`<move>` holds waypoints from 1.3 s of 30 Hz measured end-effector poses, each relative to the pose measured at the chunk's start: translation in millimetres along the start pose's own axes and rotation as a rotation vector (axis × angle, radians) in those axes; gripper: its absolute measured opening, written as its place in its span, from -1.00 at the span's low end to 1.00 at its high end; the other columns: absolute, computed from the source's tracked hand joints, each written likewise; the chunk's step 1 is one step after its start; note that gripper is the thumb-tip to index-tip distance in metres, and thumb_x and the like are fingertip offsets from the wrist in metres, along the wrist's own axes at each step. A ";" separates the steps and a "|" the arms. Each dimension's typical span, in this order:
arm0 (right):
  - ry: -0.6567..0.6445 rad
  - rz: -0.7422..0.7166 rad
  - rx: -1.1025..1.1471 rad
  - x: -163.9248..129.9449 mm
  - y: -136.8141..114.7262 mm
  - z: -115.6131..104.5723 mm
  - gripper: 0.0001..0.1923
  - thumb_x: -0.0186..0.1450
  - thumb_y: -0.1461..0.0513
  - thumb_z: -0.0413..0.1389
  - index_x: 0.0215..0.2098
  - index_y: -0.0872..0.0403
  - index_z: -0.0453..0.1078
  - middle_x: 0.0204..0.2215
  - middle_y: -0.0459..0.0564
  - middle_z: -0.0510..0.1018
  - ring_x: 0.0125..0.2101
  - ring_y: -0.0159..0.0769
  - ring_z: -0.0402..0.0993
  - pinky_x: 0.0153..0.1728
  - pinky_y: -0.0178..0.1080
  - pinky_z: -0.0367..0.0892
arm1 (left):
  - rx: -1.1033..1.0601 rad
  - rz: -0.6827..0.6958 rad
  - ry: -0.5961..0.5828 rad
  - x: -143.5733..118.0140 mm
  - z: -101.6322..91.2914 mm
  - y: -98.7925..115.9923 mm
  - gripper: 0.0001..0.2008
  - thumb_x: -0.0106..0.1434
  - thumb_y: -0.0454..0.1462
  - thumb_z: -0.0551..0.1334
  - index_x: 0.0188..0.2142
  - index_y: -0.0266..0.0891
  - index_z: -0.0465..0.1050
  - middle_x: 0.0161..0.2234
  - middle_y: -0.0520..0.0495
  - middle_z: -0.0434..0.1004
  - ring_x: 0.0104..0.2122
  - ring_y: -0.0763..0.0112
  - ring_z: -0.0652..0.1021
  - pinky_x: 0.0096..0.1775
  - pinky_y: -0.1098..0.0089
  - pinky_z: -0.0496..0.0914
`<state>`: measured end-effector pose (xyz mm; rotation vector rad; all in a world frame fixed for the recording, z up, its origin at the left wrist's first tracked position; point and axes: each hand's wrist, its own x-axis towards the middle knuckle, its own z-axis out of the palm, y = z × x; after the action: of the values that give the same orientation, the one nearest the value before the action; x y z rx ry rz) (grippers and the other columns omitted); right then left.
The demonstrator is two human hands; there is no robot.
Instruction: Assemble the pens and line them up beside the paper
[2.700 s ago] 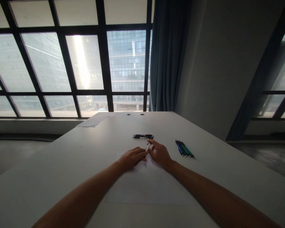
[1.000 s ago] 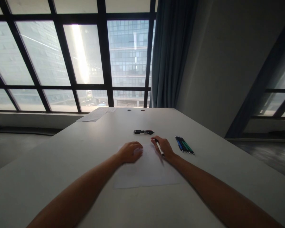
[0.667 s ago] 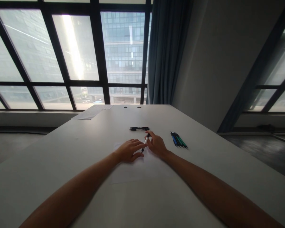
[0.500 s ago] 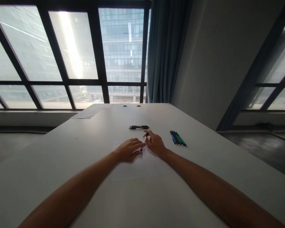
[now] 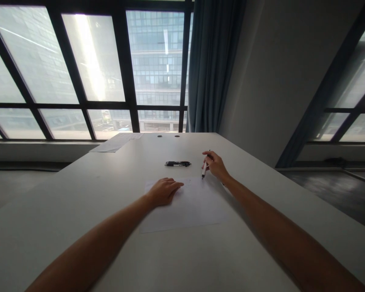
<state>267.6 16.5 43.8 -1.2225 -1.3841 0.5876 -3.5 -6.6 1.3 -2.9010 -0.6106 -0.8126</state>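
My left hand point(image 5: 164, 191) lies on the left part of a white sheet of paper point(image 5: 188, 211), its fingers stretched toward the sheet's middle, with nothing seen in them. Faint marks show on the paper just beyond the fingertips. Over the sheet's far right edge, my right hand point(image 5: 215, 165) is closed around a white pen point(image 5: 204, 170) with dark ends. The pen slants, its lower tip pointing down toward the paper; whether it touches cannot be made out. Beyond the sheet lie black pens point(image 5: 178, 164) side by side.
The white table point(image 5: 115, 251) runs away toward the windows. Other papers point(image 5: 114, 142) lie at its far left edge. Two dark round discs point(image 5: 177, 136) sit at the far end. A blue curtain point(image 5: 209, 73) hangs behind, beside a wall.
My right hand has moved right and away from my left hand, taking the white pen along. Its arm now covers the blue and green pens on the right. My left hand has barely moved.
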 end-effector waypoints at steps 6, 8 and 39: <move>0.160 0.148 -0.829 18.2 38.9 -81.0 -0.56 0.15 0.21 0.19 0.01 0.12 0.41 -0.40 0.01 0.57 -0.29 -0.21 0.50 -0.21 -0.28 0.33 | 0.098 -0.246 0.123 -1.6 0.7 -7.8 -0.75 0.28 -0.35 0.09 -0.15 -0.23 0.52 -0.32 -0.11 0.62 -0.31 0.29 0.58 -0.17 0.26 0.45; 0.189 0.240 -0.936 18.5 53.7 -96.5 -0.65 0.16 0.20 0.19 -0.08 0.09 0.48 -0.30 0.06 0.60 -0.23 -0.18 0.51 -0.20 -0.27 0.33 | 0.116 -0.323 0.127 -1.3 -1.2 -8.8 -0.75 0.27 -0.35 0.10 -0.16 -0.23 0.53 -0.32 -0.10 0.63 -0.31 0.30 0.58 -0.17 0.27 0.45; -0.174 0.200 -1.290 7.4 62.3 -67.6 -0.39 0.25 -0.14 0.09 0.02 0.16 0.43 -0.04 0.29 0.44 -0.05 0.04 0.43 -0.11 -0.11 0.32 | 0.145 -0.578 -0.038 -4.6 -7.3 -18.9 -0.77 0.25 -0.26 0.13 -0.21 -0.20 0.56 -0.12 -0.12 0.58 -0.07 0.13 0.48 -0.04 0.15 0.41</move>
<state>352.1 24.0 7.7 -2.3694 -1.8486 -0.1829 -18.1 7.9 4.4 -2.6277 -1.4809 -0.7141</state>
